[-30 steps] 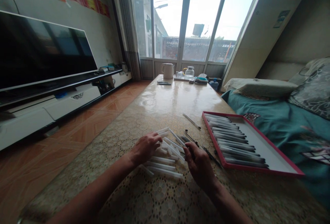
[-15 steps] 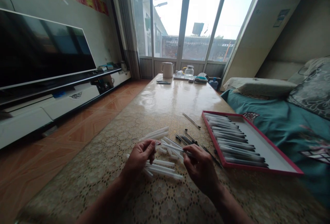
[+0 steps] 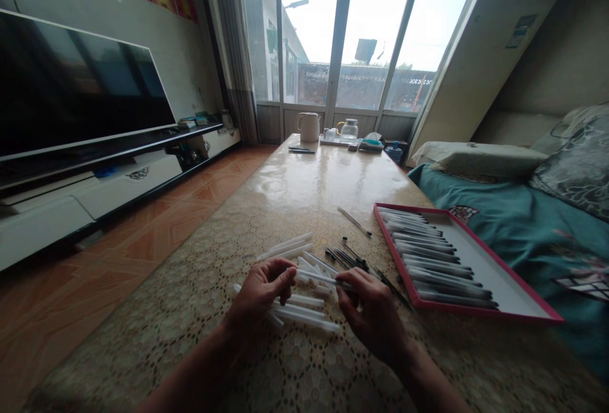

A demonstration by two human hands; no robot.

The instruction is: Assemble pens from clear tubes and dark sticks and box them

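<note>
A pale translucent pen barrel (image 3: 316, 276) spans the gap between my two hands, above the table. My left hand (image 3: 266, 286) pinches its left end between thumb and fingertips. Around its right end the fingers of my right hand (image 3: 368, 305) are closed, hiding that end. Beneath and beside the hands lie several loose white pen barrels (image 3: 304, 316), with others (image 3: 290, 246) just beyond my left hand. Thin dark refills and small black parts (image 3: 349, 257) lie in a heap behind my right hand.
A shallow red-rimmed box (image 3: 507, 273) at right holds a row of pens (image 3: 428, 254). One pen (image 3: 354, 221) lies alone on the patterned table (image 3: 204, 292). At the far end stand a kettle (image 3: 309, 127), a glass pot (image 3: 349, 129) and a tissue pack (image 3: 371, 143).
My left fingertips have come onto the left end of the pen barrel, lining up with my right hand. The view has shifted slightly; the box and loose parts lie as before.
</note>
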